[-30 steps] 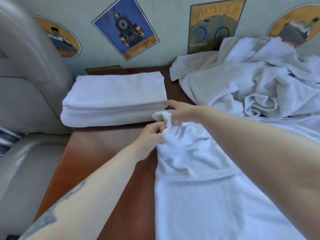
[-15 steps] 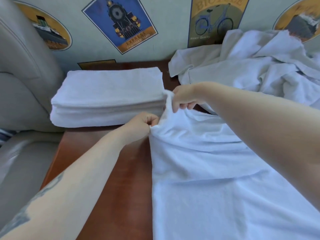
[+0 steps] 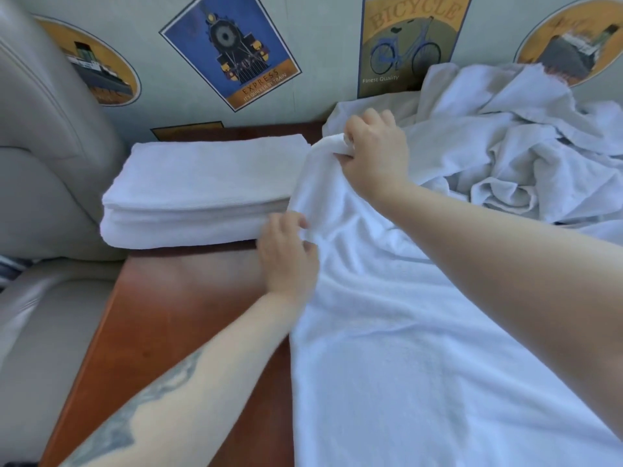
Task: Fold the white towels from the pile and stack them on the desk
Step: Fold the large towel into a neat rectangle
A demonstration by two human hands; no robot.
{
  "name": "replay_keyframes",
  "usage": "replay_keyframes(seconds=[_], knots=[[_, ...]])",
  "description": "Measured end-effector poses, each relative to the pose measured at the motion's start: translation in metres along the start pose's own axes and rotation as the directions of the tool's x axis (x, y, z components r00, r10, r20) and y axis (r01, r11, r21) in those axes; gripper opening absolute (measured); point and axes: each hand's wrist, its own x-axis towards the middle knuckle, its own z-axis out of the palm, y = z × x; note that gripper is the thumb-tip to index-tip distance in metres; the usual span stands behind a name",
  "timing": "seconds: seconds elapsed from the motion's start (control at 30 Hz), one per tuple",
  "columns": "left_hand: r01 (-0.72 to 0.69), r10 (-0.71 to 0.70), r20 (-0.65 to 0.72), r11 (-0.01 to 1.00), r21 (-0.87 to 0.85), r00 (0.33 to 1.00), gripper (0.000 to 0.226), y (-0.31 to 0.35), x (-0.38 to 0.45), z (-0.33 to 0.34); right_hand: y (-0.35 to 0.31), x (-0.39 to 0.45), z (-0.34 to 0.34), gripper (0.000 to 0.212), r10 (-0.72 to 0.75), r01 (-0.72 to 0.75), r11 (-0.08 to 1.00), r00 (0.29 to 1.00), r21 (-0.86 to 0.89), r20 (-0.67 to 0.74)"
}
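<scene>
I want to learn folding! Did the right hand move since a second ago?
Yes. The right hand, gripping the towel, went up and away from the person, from beside the stack's front edge towards its back corner.

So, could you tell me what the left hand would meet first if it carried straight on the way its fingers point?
Probably the stack of folded towels. The left hand pinches the towel edge right beside the stack's near corner, fingers aimed up and away; depth is unclear, so it may just brush past it.

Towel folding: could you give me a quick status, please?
Both hands grip the towel: right hand lifts its corner, left hand its edge. Stack alongside. Pile waits behind.
</scene>
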Motion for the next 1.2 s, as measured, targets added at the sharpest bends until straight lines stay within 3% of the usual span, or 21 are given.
replay_keyframes(seconds=[0.03, 0.07, 0.13, 0.23, 0.3, 0.37, 0.43, 0.47, 0.53, 0.63, 0.7, 0.83, 0.9, 0.93, 0.97, 1.0, 1.03, 1.07, 1.1, 1.13, 1.2], knots=[[-0.033, 0.053, 0.166, 0.992, -0.118, 0.985, 0.028, 0.007, -0.014, 0.007, -0.001, 0.000, -0.002, 0.015, -0.025, 0.025, 1.000, 1.000, -0.014, -0.012], [0.056, 0.025, 0.386, 0.979, -0.196, 0.922, 0.028, 0.012, -0.025, 0.013, -0.001, 0.000, -0.004, 0.014, -0.034, 0.034, 0.999, 0.999, 0.019, -0.002], [0.339, -0.160, 0.684, 0.931, -0.134, 0.711, 0.044, 0.014, -0.036, 0.022, 0.000, -0.008, -0.007, 0.016, -0.042, 0.034, 0.988, 0.998, 0.152, 0.054], [0.742, -0.431, 0.712, 0.643, -0.189, 0.555, 0.044, 0.020, -0.016, 0.018, 0.000, -0.039, -0.012, 0.014, -0.120, 0.099, 0.958, 0.991, 0.269, 0.064], [0.866, -0.450, 0.748, 0.356, -0.350, 0.487, 0.022, 0.028, -0.004, 0.002, 0.000, -0.065, -0.013, 0.009, -0.184, 0.167, 0.962, 0.981, 0.215, 0.062], [0.896, -0.442, 0.790, 0.082, -0.437, 0.425, 0.045, 0.039, -0.002, -0.017, -0.004, -0.090, -0.012, 0.016, -0.208, 0.193, 0.970, 0.974, 0.147, 0.088], [0.885, -0.331, 0.846, -0.060, -0.462, 0.419, 0.074, 0.045, -0.011, -0.033, -0.012, -0.116, -0.013, 0.024, -0.222, 0.204, 0.966, 0.970, 0.160, 0.104], [0.890, -0.284, 0.865, -0.074, -0.450, 0.414, 0.077, 0.046, -0.018, -0.039, -0.017, -0.130, -0.015, 0.026, -0.200, 0.181, 0.964, 0.976, 0.194, 0.082], [0.896, -0.313, 0.855, -0.025, -0.444, 0.414, 0.055, 0.048, -0.036, -0.042, -0.027, -0.157, -0.015, 0.025, -0.107, 0.093, 0.956, 0.994, 0.277, 0.033], [0.877, -0.441, 0.792, -0.020, -0.480, 0.423, 0.024, 0.051, -0.063, -0.033, -0.034, -0.195, -0.010, 0.025, 0.035, -0.083, 0.943, 0.988, 0.322, 0.150], [0.863, -0.460, 0.774, -0.035, -0.505, 0.434, 0.023, 0.053, -0.079, -0.023, -0.025, -0.216, -0.010, 0.028, 0.101, -0.165, 0.937, 0.972, 0.308, 0.212], [0.811, -0.387, 0.782, -0.130, -0.571, 0.488, 0.028, 0.059, -0.109, -0.015, 0.015, -0.238, -0.020, 0.021, 0.221, -0.263, 0.930, 0.959, 0.257, 0.180], [0.766, -0.359, 0.782, -0.225, -0.602, 0.509, 0.025, 0.053, -0.120, -0.021, 0.036, -0.239, -0.026, 0.015, 0.445, -0.496, 0.786, 0.868, 0.370, 0.219], [0.744, -0.360, 0.778, -0.263, -0.614, 0.515, 0.025, 0.048, -0.125, -0.025, 0.044, -0.237, -0.030, 0.014, 0.580, -0.639, 0.622, 0.764, 0.454, 0.282], [0.723, -0.370, 0.773, -0.296, -0.625, 0.516, 0.027, 0.043, -0.131, -0.031, 0.051, -0.232, -0.032, 0.013, 0.672, -0.756, 0.366, 0.618, 0.543, 0.407], [0.698, -0.383, 0.765, -0.328, -0.637, 0.518, 0.031, 0.039, -0.136, -0.036, 0.057, -0.226, -0.033, 0.015, 0.662, -0.808, 0.039, 0.461, 0.588, 0.590], [0.672, -0.389, 0.759, -0.360, -0.648, 0.523, 0.035, 0.036, -0.142, -0.041, 0.061, -0.220, -0.033, 0.021, 0.543, -0.780, -0.287, 0.346, 0.556, 0.765], [0.650, -0.390, 0.751, -0.380, -0.658, 0.532, 0.037, 0.034, -0.148, -0.045, 0.064, -0.215, -0.033, 0.030, 0.389, -0.694, -0.540, 0.296, 0.476, 0.872], [0.637, -0.390, 0.744, -0.387, -0.667, 0.542, 0.035, 0.035, -0.153, -0.049, 0.066, -0.213, -0.033, 0.037, 0.280, -0.596, -0.694, 0.293, 0.404, 0.914], [0.629, -0.397, 0.735, -0.382, -0.677, 0.550, 0.033, 0.035, -0.159, -0.053, 0.068, -0.211, -0.032, 0.040, 0.239, -0.524, -0.766, 0.304, 0.371, 0.922], [0.605, -0.421, 0.707, -0.369, -0.705, 0.568, 0.031, 0.038, -0.167, -0.055, 0.072, -0.208, -0.034, 0.040, 0.285, -0.511, -0.761, 0.291, 0.400, 0.913]])
